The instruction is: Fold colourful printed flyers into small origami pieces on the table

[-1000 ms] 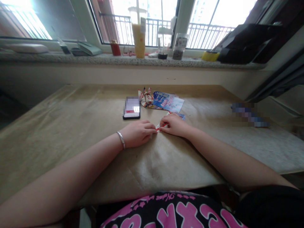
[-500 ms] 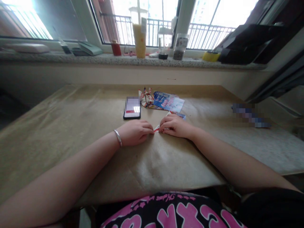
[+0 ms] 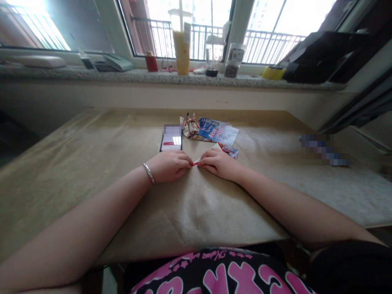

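Note:
My left hand, with a silver bangle on its wrist, and my right hand meet near the middle of the table. Their fingertips pinch a narrow red-and-white paper strip between them. Behind my right hand lies a printed paper piece, partly covered by my fingers, and it seems joined to the strip. Small folded red-and-white paper pieces sit farther ahead, beside blue printed paper sheets. A smartphone, its screen partly blurred, lies just ahead of my left hand.
Brown kraft paper covers the table. A blurred object lies at the right. On the granite windowsill stand a tall drink cup, jars, and a black item at right. My pink-and-black shirt shows below.
Both hands have shifted a little left, and my left hand has moved slightly forward. More of the printed paper now shows behind my right hand, and the strip's red end shows between my fingertips.

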`<action>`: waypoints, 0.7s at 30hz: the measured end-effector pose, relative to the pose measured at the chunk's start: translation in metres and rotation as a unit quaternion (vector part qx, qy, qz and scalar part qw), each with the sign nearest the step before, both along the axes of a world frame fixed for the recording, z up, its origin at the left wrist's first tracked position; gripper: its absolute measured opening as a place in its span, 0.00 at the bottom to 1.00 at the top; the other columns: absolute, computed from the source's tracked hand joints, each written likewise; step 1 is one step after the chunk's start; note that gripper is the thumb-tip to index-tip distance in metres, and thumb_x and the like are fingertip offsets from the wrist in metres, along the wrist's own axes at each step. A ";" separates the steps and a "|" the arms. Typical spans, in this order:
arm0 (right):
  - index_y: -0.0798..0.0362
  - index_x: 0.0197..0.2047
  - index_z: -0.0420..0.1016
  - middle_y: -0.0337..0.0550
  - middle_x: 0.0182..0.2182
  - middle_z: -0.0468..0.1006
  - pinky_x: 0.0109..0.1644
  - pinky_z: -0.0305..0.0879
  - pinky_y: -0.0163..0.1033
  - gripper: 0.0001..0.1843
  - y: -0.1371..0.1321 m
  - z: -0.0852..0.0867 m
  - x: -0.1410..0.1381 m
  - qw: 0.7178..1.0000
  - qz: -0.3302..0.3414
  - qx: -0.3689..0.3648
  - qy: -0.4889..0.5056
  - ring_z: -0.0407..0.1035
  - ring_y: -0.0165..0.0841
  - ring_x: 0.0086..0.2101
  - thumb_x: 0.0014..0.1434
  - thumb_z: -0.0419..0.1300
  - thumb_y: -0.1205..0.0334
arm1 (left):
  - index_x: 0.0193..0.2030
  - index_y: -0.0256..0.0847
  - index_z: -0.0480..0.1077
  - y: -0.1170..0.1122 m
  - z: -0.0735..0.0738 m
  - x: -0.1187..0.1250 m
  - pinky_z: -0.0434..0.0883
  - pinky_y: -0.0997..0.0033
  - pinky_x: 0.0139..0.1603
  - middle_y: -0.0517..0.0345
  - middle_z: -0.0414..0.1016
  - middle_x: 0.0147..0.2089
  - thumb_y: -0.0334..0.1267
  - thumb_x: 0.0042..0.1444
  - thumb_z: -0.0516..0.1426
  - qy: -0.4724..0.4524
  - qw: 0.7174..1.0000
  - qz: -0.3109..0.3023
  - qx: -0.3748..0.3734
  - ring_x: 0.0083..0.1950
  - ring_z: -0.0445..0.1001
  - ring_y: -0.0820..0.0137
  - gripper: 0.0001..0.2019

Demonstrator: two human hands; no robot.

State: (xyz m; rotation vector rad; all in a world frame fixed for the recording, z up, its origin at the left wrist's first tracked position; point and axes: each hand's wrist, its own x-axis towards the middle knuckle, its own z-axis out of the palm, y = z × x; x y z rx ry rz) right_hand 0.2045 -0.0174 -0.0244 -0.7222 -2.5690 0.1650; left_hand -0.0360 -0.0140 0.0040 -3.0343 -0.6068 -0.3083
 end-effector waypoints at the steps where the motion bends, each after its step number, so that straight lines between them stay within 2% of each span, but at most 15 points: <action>1: 0.51 0.42 0.78 0.48 0.39 0.76 0.48 0.64 0.42 0.12 0.000 0.001 0.000 1.000 -0.001 0.002 -0.003 0.67 0.34 0.40 0.63 0.53 0.65 | 0.43 0.41 0.74 -0.001 0.000 0.000 0.71 0.67 0.50 0.55 0.77 0.46 0.28 0.54 0.50 0.004 1.000 0.002 -0.001 0.47 0.73 0.68 0.14; 8: 0.52 0.42 0.78 0.48 0.39 0.77 0.47 0.63 0.41 0.13 -0.003 0.002 0.000 0.999 -0.016 0.033 -0.026 0.66 0.35 0.39 0.64 0.51 0.63 | 0.41 0.39 0.73 -0.001 -0.002 -0.002 0.72 0.70 0.47 0.55 0.77 0.45 0.28 0.54 0.50 -0.005 0.999 0.028 -0.022 0.44 0.74 0.69 0.13; 13: 0.51 0.44 0.78 0.47 0.39 0.77 0.45 0.63 0.40 0.14 -0.003 0.002 0.000 0.998 -0.021 0.048 -0.034 0.66 0.35 0.39 0.63 0.52 0.64 | 0.48 0.39 0.72 -0.001 -0.006 0.002 0.71 0.67 0.49 0.53 0.76 0.47 0.29 0.56 0.50 -0.017 1.000 0.006 0.022 0.46 0.72 0.67 0.15; 21: 0.48 0.43 0.78 0.45 0.42 0.78 0.45 0.60 0.42 0.14 -0.003 0.008 0.003 0.994 -0.031 0.074 -0.078 0.67 0.35 0.39 0.62 0.52 0.63 | 0.43 0.36 0.73 -0.007 -0.003 0.010 0.72 0.65 0.45 0.51 0.77 0.45 0.28 0.53 0.52 0.018 0.997 0.006 0.070 0.43 0.72 0.64 0.13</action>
